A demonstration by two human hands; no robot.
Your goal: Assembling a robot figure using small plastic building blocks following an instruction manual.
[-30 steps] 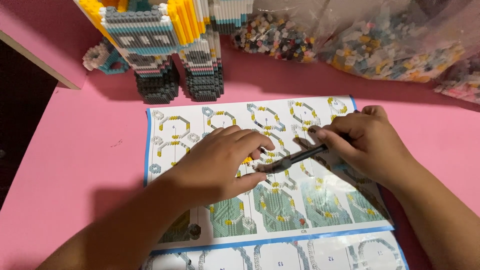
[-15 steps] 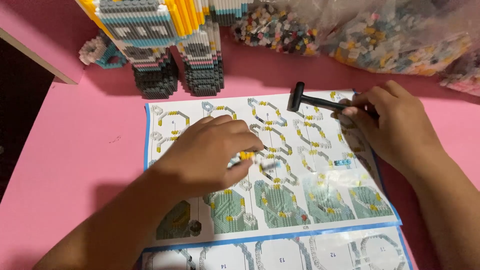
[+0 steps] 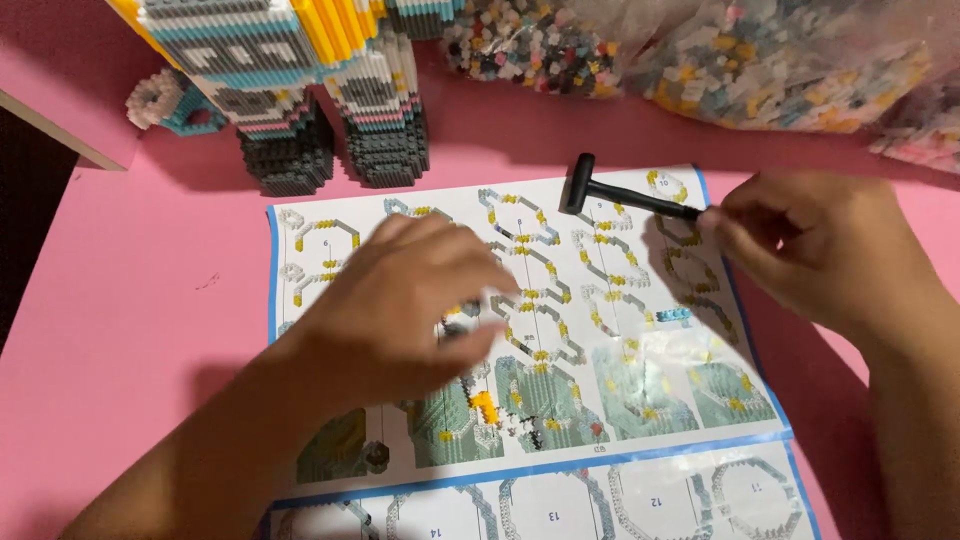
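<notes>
My right hand [image 3: 820, 250] grips the handle of a small black hammer [image 3: 610, 190], whose head points left over the top of an instruction sheet [image 3: 640, 440]. The sheet lies flat on the pink table and shows drawn building steps inside a blue border. My left hand [image 3: 400, 305] rests palm down on the sheet's left half, fingers curled over a few tiny bricks; a yellow piece [image 3: 483, 405] shows just below it. Whether those fingers pinch a brick is hidden.
A tall model of tiny bricks [image 3: 300, 90] in yellow, teal, white and dark grey stands at the back left. Clear bags of loose mixed bricks [image 3: 760, 60] lie along the back right. The pink table's edge [image 3: 45, 125] drops off at far left.
My right hand has swung the hammer from beside my left fingers up and right to the sheet's top edge. My left hand stays on the sheet, shifted slightly.
</notes>
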